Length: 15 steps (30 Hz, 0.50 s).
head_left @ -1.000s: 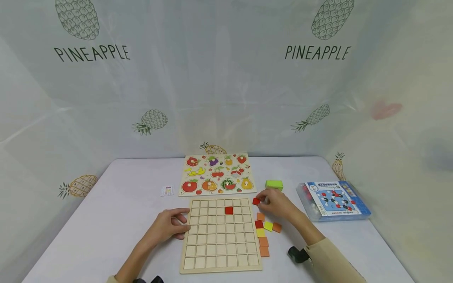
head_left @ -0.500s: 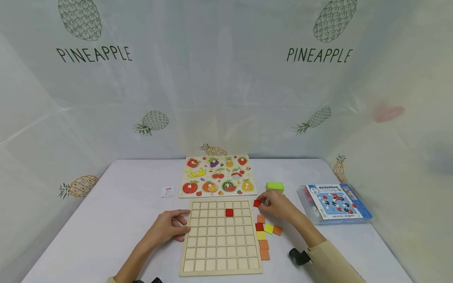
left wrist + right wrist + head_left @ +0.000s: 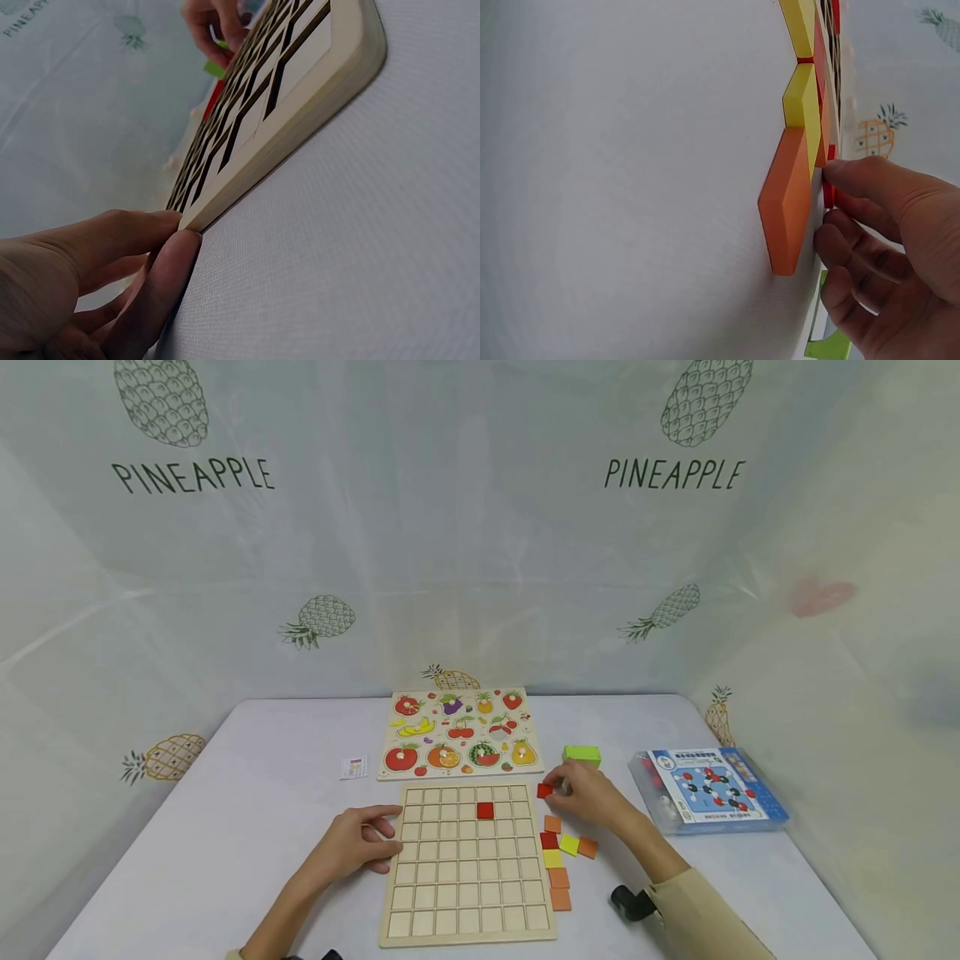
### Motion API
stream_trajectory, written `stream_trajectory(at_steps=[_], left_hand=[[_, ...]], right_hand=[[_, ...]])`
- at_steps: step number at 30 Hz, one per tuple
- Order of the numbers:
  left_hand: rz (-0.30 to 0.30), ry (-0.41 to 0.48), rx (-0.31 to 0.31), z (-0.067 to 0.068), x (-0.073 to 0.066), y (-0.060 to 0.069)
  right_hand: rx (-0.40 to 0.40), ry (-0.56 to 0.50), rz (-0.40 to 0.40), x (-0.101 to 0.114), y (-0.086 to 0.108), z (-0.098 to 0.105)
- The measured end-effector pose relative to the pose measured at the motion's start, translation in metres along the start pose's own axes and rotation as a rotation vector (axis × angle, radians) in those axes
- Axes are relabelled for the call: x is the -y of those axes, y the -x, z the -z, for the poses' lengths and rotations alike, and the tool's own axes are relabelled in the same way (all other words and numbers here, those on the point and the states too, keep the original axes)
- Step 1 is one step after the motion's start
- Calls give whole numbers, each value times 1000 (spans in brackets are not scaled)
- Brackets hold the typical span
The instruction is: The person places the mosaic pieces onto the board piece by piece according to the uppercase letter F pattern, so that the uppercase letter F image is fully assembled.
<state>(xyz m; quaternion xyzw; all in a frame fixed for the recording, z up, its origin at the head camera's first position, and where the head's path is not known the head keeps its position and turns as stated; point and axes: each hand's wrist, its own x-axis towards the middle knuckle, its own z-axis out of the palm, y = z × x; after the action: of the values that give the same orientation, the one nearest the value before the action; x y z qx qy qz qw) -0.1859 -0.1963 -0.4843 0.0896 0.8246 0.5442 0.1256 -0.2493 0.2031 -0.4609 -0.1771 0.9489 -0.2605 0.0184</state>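
At the left edge of the wooden grid board (image 3: 446, 870), the left hand (image 3: 352, 843) touches the rim with thumb and index finger, its other fingers bent loosely. The left wrist view shows these fingertips against the rim of the board (image 3: 300, 127). Beyond the board's upper right corner, the right hand (image 3: 588, 793) pinches a red tile (image 3: 544, 790) between thumb and fingers; in the right wrist view, the fingers partly cover this tile (image 3: 829, 187). Another red tile (image 3: 485, 811) lies in a cell of the grid's second row.
Right of the board lie several orange tiles (image 3: 558, 877), a dark red tile (image 3: 550, 841) and two yellow tiles (image 3: 569, 844). Behind are a fruit puzzle (image 3: 461, 731), a green block (image 3: 582, 753) and a small card (image 3: 354, 767). A blue-lidded box (image 3: 708, 789) stands far right.
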Motion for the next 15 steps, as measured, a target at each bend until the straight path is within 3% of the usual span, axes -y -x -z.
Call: stream_trajectory(at_steps=[15], left_hand=[[-13, 9, 2, 0, -1, 2]], right_hand=[[-3, 15, 17, 1, 1, 0]])
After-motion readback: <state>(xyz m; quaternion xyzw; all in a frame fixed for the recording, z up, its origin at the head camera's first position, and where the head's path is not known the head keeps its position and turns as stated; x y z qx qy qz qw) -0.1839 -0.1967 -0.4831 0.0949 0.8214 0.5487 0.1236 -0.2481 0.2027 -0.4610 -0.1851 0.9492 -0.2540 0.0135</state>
